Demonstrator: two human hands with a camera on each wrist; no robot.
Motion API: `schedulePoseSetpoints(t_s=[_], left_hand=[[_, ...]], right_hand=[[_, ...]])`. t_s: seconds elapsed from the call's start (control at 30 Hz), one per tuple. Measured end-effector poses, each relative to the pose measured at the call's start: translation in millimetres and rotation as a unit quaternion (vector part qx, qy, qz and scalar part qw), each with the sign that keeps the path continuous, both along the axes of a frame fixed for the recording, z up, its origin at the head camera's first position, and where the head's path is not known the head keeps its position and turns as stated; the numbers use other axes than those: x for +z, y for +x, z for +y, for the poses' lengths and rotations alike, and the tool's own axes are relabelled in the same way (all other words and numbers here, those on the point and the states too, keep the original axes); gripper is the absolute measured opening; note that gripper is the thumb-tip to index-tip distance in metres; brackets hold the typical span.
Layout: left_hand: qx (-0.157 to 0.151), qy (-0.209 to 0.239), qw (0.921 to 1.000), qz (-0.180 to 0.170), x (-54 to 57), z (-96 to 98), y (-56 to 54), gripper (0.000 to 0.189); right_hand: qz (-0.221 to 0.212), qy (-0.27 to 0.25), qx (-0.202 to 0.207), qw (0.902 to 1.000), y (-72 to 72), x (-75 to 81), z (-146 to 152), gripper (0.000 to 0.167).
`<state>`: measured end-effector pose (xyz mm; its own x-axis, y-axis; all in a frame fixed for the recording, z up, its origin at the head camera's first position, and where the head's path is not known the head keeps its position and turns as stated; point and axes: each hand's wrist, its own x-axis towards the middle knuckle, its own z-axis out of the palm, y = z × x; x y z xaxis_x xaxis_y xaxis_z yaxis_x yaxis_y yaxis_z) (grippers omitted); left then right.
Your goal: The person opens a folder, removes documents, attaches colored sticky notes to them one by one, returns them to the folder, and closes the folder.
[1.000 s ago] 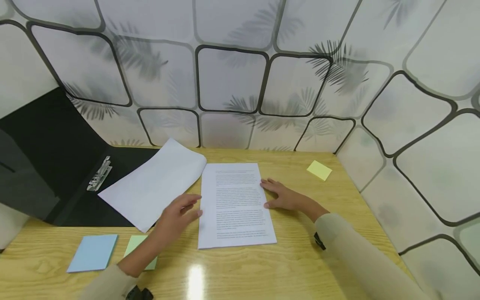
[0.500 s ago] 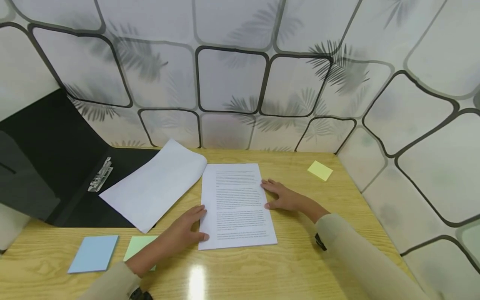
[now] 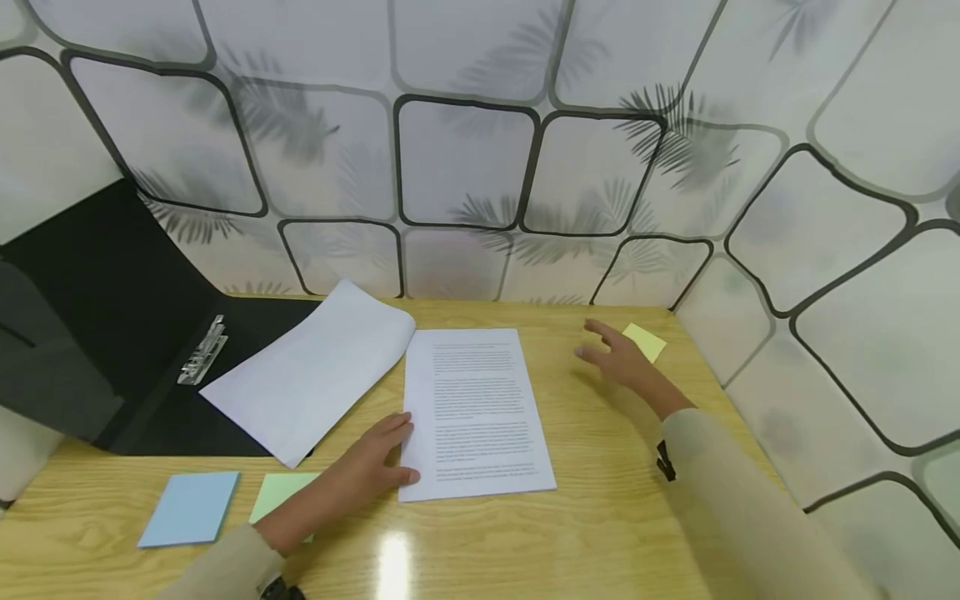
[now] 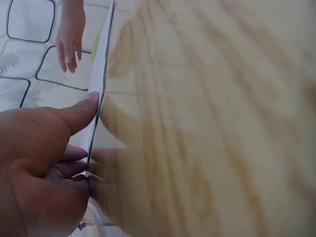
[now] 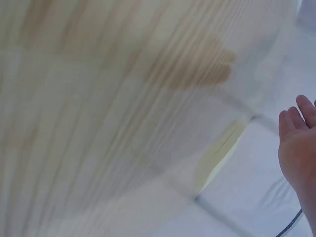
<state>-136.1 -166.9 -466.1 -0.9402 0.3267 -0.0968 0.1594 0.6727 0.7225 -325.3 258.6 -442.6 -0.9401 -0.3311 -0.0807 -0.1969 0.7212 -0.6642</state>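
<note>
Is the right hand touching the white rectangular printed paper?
No, bare light-brown wooden tabletop shows between the right hand and the printed paper.

Head view looks down; wrist views skim tabletop [image 3: 600,533].

this looks like a home study or an office workspace; the views do not settle which. a wood-grain desk [image 3: 615,517] stands against leaf-patterned wallpaper [image 3: 465,167], bearing a typed document [image 3: 480,417], a black clip folder [image 3: 157,279], a blue sticky-note pad [image 3: 189,509], a green sticky-note pad [image 3: 280,492] and a yellow sticky note [image 3: 647,341].
</note>
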Motion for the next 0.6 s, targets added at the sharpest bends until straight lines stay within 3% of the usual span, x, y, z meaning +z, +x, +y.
schedulePoseSetpoints(t_s=[0.27, 0.6], left_hand=[[0.000, 0.005, 1.0000, 0.003, 1.0, 0.3, 2.1, 0.078], [0.007, -0.005, 1.0000, 0.005, 4.5, 2.0, 3.6, 0.077]], right_hand=[[-0.022, 0.075, -0.066, 0.9947, -13.9, -1.6, 61.4, 0.104], [0.036, 0.095, -0.060, 0.9930, -22.6, -24.6, 97.0, 0.092]])
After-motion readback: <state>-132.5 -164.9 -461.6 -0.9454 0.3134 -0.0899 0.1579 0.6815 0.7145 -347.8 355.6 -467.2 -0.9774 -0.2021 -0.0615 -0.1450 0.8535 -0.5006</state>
